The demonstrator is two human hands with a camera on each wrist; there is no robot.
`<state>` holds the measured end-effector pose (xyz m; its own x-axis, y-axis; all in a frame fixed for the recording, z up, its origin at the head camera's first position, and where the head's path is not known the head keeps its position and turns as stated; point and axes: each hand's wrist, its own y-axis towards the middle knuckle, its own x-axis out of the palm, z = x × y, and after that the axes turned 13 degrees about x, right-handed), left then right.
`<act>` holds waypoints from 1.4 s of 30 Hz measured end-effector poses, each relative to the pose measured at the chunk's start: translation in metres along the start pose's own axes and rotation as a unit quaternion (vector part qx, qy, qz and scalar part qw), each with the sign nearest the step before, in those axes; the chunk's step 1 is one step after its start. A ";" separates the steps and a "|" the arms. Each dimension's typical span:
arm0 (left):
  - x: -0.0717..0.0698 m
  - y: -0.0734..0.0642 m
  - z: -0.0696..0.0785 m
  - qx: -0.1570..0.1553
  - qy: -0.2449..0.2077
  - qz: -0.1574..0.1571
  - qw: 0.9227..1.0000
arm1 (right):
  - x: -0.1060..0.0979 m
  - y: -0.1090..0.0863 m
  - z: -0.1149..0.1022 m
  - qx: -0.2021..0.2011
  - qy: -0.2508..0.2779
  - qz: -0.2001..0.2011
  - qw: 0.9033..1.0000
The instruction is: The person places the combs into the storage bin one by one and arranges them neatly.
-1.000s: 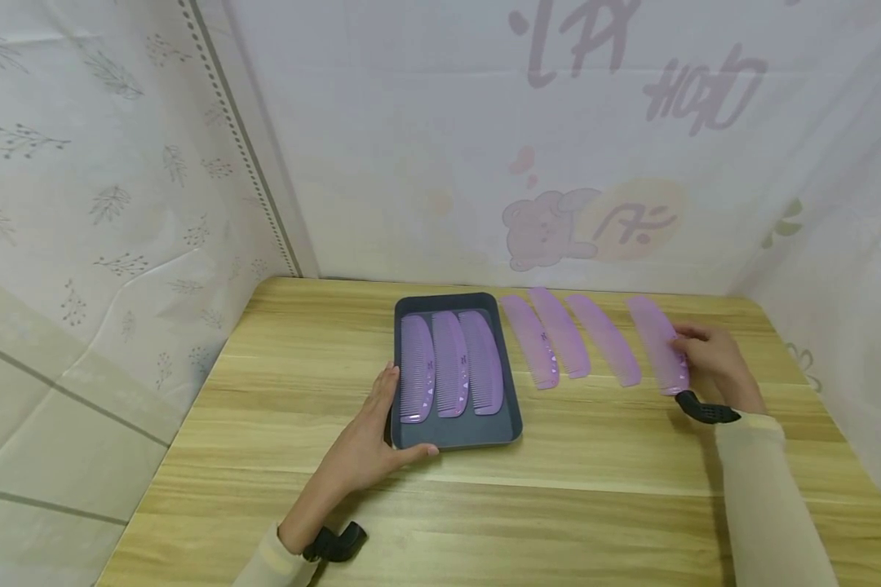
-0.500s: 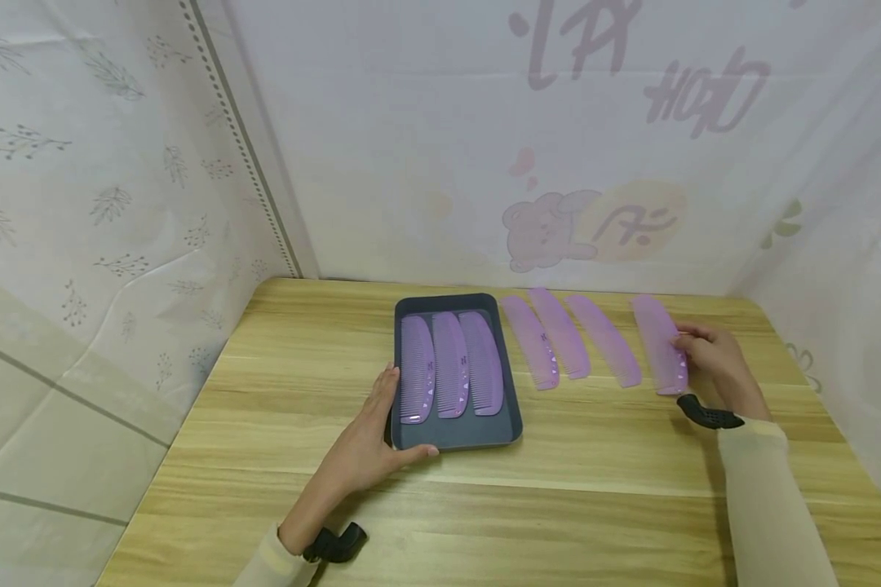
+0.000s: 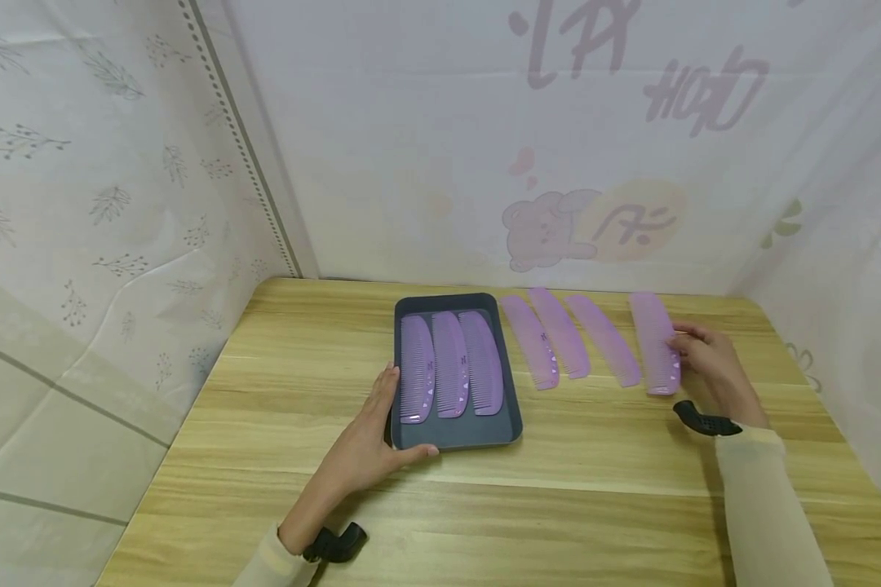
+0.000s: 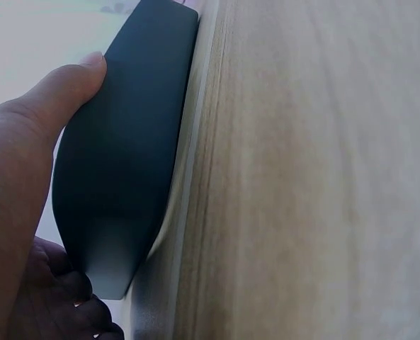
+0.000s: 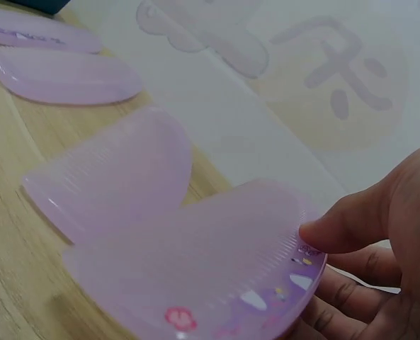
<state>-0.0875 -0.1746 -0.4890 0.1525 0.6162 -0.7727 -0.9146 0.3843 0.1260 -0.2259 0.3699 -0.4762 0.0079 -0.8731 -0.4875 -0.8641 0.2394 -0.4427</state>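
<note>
My left hand (image 3: 363, 448) grips the near left corner of a dark grey tray (image 3: 477, 432), with the thumb along its front wall and the fingers along its left side. Three purple combs lie side by side in it: a left comb (image 3: 417, 371), a middle comb (image 3: 451, 367) and a right comb (image 3: 486, 363). In my right hand (image 3: 715, 363), another purple comb (image 3: 653, 342) is pinched by its decorated spine, thumb on top and fingers underneath. The right wrist view shows that comb (image 5: 202, 262) tilted, overlapping the comb (image 5: 125, 166) beyond it.
Between the tray and my right hand, three more purple combs lie slanted on the wooden table (image 3: 558, 505): one by the tray (image 3: 532, 342), one beside it (image 3: 560, 334) and one farther right (image 3: 604, 341). A printed cloth (image 3: 411, 163) hangs behind the table.
The comb in my right hand has shifted slightly, its near end swinging left so that it stands straighter. My left hand and the tray have stayed put.
</note>
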 end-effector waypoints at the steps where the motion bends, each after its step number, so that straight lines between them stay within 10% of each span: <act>1: 0.000 0.000 0.000 0.000 0.000 0.000 1.000 | 0.001 -0.001 0.000 -0.004 0.006 -0.004 1.000; 42: -0.002 0.000 0.001 -0.003 0.000 0.000 1.000 | 0.049 -0.035 -0.022 -0.084 0.171 -0.113 0.975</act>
<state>-0.0874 -0.1748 -0.4867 0.1518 0.6163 -0.7727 -0.9171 0.3794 0.1225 -0.2062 0.3097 -0.4677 0.0644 -0.9929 -0.1002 -0.9304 -0.0234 -0.3659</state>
